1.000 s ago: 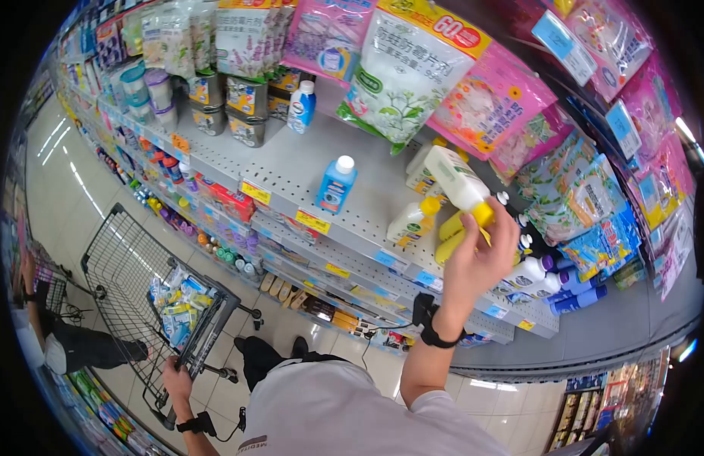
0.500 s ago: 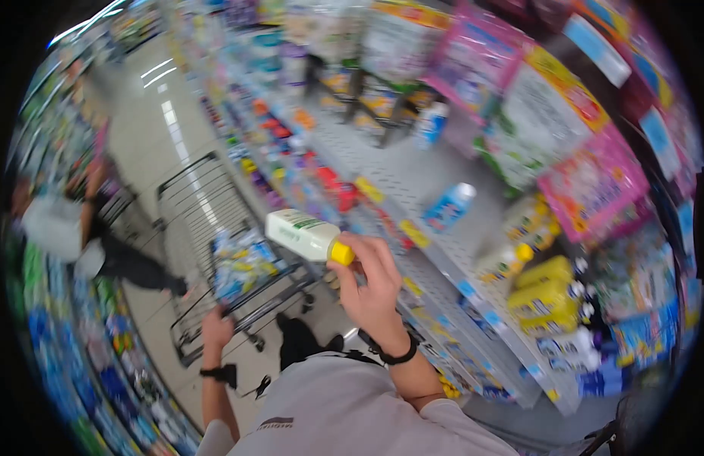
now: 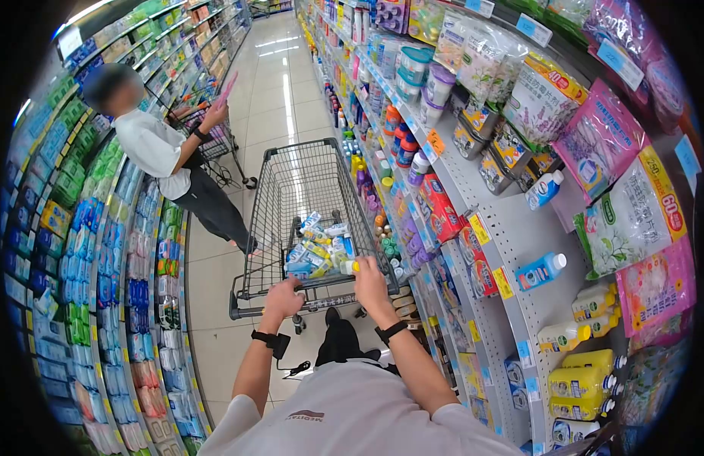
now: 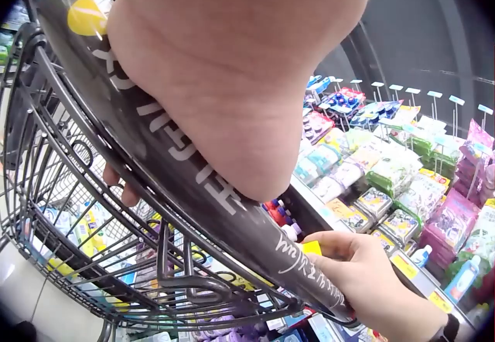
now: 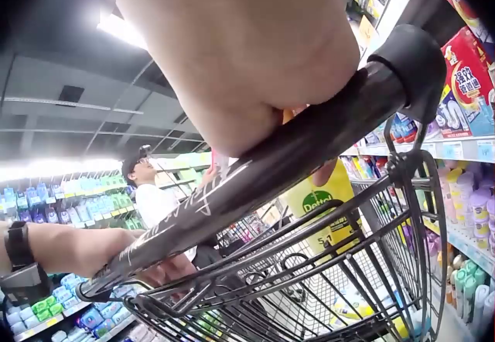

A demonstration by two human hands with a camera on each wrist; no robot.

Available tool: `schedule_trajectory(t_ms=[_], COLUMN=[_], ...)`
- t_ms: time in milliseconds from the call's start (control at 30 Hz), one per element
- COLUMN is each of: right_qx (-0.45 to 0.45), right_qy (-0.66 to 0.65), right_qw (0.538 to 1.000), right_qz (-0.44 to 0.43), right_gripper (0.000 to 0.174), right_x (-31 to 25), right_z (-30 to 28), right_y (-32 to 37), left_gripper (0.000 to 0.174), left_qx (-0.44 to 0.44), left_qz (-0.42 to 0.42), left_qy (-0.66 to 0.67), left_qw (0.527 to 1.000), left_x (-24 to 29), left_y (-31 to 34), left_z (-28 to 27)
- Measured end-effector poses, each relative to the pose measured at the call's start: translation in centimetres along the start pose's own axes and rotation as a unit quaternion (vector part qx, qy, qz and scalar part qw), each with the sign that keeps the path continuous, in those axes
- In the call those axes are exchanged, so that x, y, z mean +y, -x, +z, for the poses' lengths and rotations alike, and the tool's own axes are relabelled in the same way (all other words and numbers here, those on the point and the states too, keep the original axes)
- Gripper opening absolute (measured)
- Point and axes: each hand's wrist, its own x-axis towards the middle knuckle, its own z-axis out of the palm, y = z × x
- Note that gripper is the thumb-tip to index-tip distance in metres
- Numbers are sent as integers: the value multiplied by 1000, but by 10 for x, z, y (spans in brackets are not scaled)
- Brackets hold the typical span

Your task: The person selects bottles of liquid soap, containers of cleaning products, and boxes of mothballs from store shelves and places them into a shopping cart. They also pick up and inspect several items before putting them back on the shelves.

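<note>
My left hand (image 3: 284, 297) grips the cart handle (image 4: 178, 145), its fingertips (image 4: 124, 191) curled under the bar in the left wrist view. My right hand (image 3: 373, 284) is at the handle's right end and holds a Dettol bottle (image 5: 317, 214) by its yellow cap (image 4: 311, 248). In the right wrist view the bottle hangs beyond the bar, at the cart's near end, its label partly behind the wires. Several blue, white and yellow packets (image 3: 320, 247) lie in the basket of the shopping cart (image 3: 299, 163).
Shelves on the right hold a blue bottle (image 3: 540, 271), yellow bottles (image 3: 584, 384) and hanging bags (image 3: 633, 216). A person (image 3: 150, 148) stands left of my cart, beside another cart (image 3: 215, 140). Packed shelves (image 3: 101, 281) line the left; the tiled aisle (image 3: 272, 91) runs ahead.
My right hand has carried the Dettol bottle from the right shelf leftward to the cart handle. The view has swung left toward the aisle. My left hand stays on the handle.
</note>
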Motion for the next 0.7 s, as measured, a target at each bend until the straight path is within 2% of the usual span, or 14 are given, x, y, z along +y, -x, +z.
schedule_trajectory(t_ms=[133, 233, 300, 333, 367, 433, 500, 567, 633, 667, 700], right_qx=[22, 62, -2, 11, 20, -27, -21, 7, 32, 13, -7], right_qy=[-6, -60, -70, -72, -64, -108, -159, -202, -174, -180, -190], right_qw=[1000, 996, 998, 996, 997, 991, 984, 979, 982, 983, 982], right_qz=[3, 16, -9, -59, -46, -72, -74, -33, -60, -40, -21], right_gripper=[31, 27, 20, 12, 12, 8, 8, 7, 7, 11, 16], right_x=[2, 4, 14, 17, 21, 19, 15, 11, 13, 19, 24], right_z=[-1, -5, -6, -6, -6, -10, -19, -32, -53, -63, -75], right_y=[-2, -1, 1, 1, 4, 4, 5, 10, 20, 31, 36], left_gripper=[47, 45, 44, 44, 44, 44, 46, 47, 45, 45, 44], left_qx=[-4, 2, 1, 11, -1, 3, 1, -8, 10, 10, 5], left_qz=[13, 28, 11, 14, 28, 25, 12, 7, 16, 9, -3], left_qy=[4, 19, 27, 27, 27, 19, 7, 9, 26, 2, 28], left_qw=[1000, 999, 1000, 999, 999, 1000, 1000, 1000, 999, 1000, 1000], left_x=[1, 3, 6, 6, 5, 7, 3, -4, -7, -20, -11], left_y=[1, 2, 3, 2, 2, 2, -1, -6, -8, -15, -12], left_z=[1, 1, 0, 2, 4, 0, 4, 8, 14, 23, 18])
